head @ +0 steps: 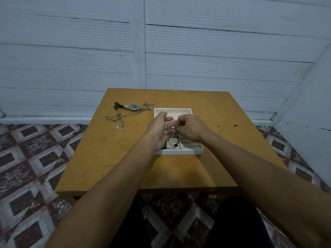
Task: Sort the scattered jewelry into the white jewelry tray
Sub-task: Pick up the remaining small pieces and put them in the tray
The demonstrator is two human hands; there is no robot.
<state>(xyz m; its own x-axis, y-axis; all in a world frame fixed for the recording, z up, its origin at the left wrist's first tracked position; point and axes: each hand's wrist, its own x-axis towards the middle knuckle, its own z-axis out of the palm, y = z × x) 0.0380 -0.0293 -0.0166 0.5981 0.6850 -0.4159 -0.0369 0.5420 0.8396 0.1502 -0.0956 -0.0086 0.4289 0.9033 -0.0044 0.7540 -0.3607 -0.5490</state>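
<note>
The white jewelry tray (pixel 179 152) sits mid-table, mostly hidden under both hands. My left hand (pixel 158 128) hovers over it palm up, fingers spread, with a small silver piece (pixel 172 131) resting on its fingertips. My right hand (pixel 189 127) pinches at that same piece with fingers curled. White pearls (pixel 172 146) and a black item lie in the tray's near compartment. On the table to the left lie a silver watch (pixel 133 107), a black cord (pixel 117 105), a long silver chain (pixel 123 116) and small silver earrings (pixel 119 128).
The mustard wooden table (pixel 223 133) stands against white panelled walls (pixel 161 51). Patterned floor tiles (pixel 35 158) surround it. The table's right half is bare apart from a few dark specks.
</note>
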